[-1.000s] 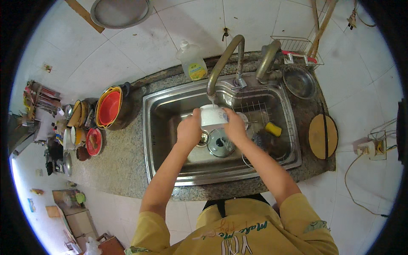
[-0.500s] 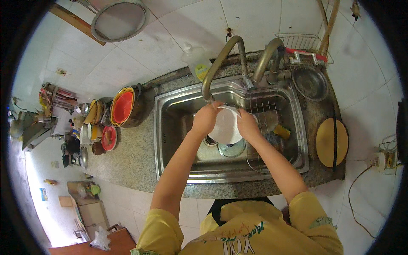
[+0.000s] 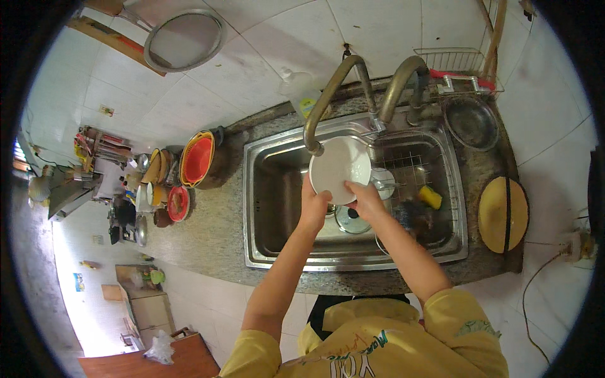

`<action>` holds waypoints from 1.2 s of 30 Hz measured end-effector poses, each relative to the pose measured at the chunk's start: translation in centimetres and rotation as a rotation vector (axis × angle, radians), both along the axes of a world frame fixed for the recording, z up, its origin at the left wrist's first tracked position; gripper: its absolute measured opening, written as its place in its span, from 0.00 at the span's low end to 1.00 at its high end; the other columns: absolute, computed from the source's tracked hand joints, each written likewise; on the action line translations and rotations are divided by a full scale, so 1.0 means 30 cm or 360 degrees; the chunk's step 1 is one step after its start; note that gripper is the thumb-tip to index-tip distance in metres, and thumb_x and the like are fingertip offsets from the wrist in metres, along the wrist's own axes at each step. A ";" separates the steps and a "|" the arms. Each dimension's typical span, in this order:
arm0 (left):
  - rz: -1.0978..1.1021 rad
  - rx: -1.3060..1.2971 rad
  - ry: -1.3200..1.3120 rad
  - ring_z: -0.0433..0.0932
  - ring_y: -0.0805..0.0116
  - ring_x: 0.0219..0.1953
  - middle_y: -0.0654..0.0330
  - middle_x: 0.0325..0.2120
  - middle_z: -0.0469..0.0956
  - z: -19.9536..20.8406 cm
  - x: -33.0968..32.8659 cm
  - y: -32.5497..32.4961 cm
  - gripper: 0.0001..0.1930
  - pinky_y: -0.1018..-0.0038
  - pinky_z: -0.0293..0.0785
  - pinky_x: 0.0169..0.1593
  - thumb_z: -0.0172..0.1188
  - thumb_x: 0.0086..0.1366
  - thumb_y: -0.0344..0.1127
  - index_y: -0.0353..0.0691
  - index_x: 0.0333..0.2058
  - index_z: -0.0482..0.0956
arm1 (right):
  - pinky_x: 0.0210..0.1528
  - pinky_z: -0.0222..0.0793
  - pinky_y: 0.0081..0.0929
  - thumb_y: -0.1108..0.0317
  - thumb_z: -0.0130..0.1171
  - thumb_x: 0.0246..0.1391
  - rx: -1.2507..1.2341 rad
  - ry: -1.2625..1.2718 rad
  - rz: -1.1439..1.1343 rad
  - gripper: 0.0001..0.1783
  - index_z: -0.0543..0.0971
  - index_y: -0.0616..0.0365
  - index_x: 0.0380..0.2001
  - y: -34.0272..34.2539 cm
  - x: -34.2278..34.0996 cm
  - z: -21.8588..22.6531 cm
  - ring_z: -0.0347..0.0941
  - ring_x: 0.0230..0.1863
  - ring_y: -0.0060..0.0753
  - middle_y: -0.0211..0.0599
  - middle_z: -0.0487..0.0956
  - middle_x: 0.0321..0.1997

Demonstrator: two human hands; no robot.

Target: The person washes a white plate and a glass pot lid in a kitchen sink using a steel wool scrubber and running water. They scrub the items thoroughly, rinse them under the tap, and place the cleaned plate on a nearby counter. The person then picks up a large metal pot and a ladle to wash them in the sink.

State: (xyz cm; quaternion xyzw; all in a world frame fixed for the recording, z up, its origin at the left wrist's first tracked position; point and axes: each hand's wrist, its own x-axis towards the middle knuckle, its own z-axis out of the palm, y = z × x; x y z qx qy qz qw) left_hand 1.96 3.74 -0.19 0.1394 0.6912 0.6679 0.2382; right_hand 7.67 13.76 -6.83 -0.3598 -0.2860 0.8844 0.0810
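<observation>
A white bowl (image 3: 339,165) is tilted under the curved tap (image 3: 313,142) over the steel sink (image 3: 259,257), its inside showing. At the bowl's lower left edge, my left hand (image 3: 313,205) is closed on the rim. The rim's lower right is gripped by my right hand (image 3: 367,199), its thumb reaching onto the bowl. Below the bowl, a glass lid (image 3: 353,223) lies in the basin, partly covered by my hands. Just right of the bowl rests another white dish (image 3: 384,181), partly hidden. Whether water runs from the tap, I cannot tell.
A wire rack (image 3: 413,169) and a yellow sponge (image 3: 431,197) sit in the sink's right side. Behind stand a second thick tap (image 3: 403,79) and a clear bottle (image 3: 299,91). Right are a dark pan (image 3: 471,123) and a round yellow board (image 3: 495,214). Red basins (image 3: 198,160) stand left.
My hands have shifted from the bowl's upper sides to its lower edge. The bowl has tilted and sits nearer the tap's end. The whole view has shifted slightly.
</observation>
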 end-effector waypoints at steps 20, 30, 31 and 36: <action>-0.0783 -0.1200 0.2002 0.75 0.56 0.30 0.54 0.28 0.76 0.071 -0.212 0.043 0.11 0.66 0.71 0.32 0.50 0.52 0.32 0.43 0.34 0.76 | 0.41 0.63 0.40 0.70 0.44 0.47 0.1803 -0.0384 0.0253 0.17 0.68 0.62 0.42 0.041 0.048 0.128 0.68 0.40 0.55 0.55 0.72 0.37; -0.1274 -0.1167 0.2185 0.74 0.57 0.35 0.55 0.31 0.75 0.160 -0.143 0.159 0.12 0.68 0.70 0.37 0.51 0.46 0.29 0.42 0.33 0.76 | 0.40 0.64 0.42 0.71 0.40 0.49 0.1821 -0.0458 0.0420 0.17 0.66 0.64 0.43 -0.001 0.024 0.169 0.68 0.38 0.58 0.57 0.73 0.35; -0.1217 -0.1145 0.2128 0.74 0.57 0.35 0.55 0.31 0.75 0.143 -0.157 0.165 0.12 0.68 0.70 0.37 0.51 0.46 0.29 0.42 0.32 0.76 | 0.40 0.64 0.42 0.71 0.40 0.49 0.1825 -0.0367 0.0287 0.17 0.65 0.64 0.44 0.004 0.023 0.176 0.68 0.39 0.57 0.56 0.73 0.36; -0.0578 -0.1231 0.1056 0.77 0.62 0.26 0.54 0.21 0.76 0.121 -0.250 0.067 0.08 0.69 0.71 0.30 0.50 0.52 0.30 0.37 0.30 0.77 | 0.40 0.65 0.39 0.70 0.40 0.51 0.1657 -0.0325 -0.0034 0.17 0.65 0.61 0.45 0.033 0.039 0.115 0.69 0.39 0.51 0.52 0.73 0.38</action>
